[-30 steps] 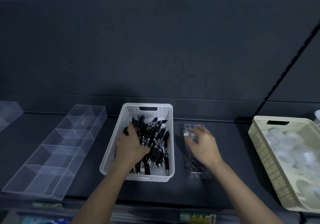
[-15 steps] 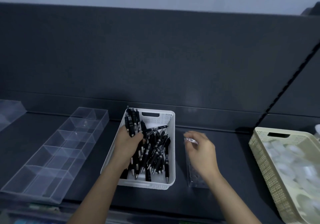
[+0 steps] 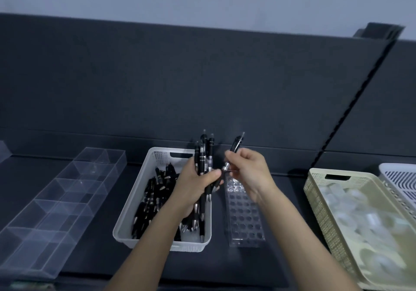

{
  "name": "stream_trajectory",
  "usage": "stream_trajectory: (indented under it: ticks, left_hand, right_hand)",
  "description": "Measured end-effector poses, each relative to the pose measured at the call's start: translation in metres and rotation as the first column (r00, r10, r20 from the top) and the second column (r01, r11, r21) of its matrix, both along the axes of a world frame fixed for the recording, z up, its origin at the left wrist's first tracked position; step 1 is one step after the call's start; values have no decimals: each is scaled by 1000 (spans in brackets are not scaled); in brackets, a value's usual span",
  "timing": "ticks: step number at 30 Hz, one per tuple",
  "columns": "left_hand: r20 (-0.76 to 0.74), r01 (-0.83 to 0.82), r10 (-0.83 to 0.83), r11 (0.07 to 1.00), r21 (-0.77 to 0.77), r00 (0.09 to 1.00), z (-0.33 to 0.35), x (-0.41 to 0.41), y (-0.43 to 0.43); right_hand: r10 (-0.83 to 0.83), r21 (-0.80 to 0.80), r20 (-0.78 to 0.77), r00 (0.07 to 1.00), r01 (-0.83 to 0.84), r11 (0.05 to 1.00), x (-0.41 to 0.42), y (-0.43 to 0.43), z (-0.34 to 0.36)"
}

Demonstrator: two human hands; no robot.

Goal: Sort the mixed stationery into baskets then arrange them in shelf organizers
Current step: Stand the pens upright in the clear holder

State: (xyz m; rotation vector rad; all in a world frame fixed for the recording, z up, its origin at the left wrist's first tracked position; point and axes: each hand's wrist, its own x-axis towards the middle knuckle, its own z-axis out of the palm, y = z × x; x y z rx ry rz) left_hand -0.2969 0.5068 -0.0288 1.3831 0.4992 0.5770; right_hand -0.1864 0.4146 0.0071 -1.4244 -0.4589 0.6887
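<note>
**A:** Where are the pens?

**B:** Most lie loose in the white basket (image 3: 162, 155). The left hand (image 3: 193, 185) wraps its fingers round a bundle of pens (image 3: 203, 155) over the basket's far right corner, with their silver tips toward six o'clock. The right hand (image 3: 252, 173) pinches a single pen (image 3: 235, 149) between thumb and fingertips, and it leans toward one o'clock.

**A:** How will they handle?

**B:** Light, stiff and smooth, I judge. A bundle may slide apart, so a full wrap round the barrels suits it. One pen is best pinched mid-barrel, so its end can be aimed into a hole of the clear pen rack (image 3: 245, 218), just at three o'clock of the basket.

**A:** What else is there?

**B:** A clear divided organizer (image 3: 67, 191) lies at nine o'clock. A cream basket (image 3: 315, 191) sits further out at three o'clock, and its pale contents are blurred.

**A:** Is there any writing?

**B:** None that can be read. No brand or label shows on the pens or baskets.
</note>
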Motion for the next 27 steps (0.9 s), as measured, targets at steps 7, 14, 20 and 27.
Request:
stream_trajectory:
  ticks: [7,14,20,27]
  left_hand:
    - [-99,-162,135,924,-346,986,-24,-4,4]
    - [8,-114,167,707,-698,986,-21,-3,0]
    - [16,-95,133,786,-611,991,-26,-10,-1]
    - [-3,-121,147,795,-594,989,-29,-15,-5]
  right_hand:
    - [-196,-78,362,911,239,968,39,-20,-9]
    - [-8,-258,590,807,198,946,51,-9,-37]
    - [215,-444,705,676,183,877,61,4,-51]
    - [329,-541,680,655,146,828,61,12,-61]
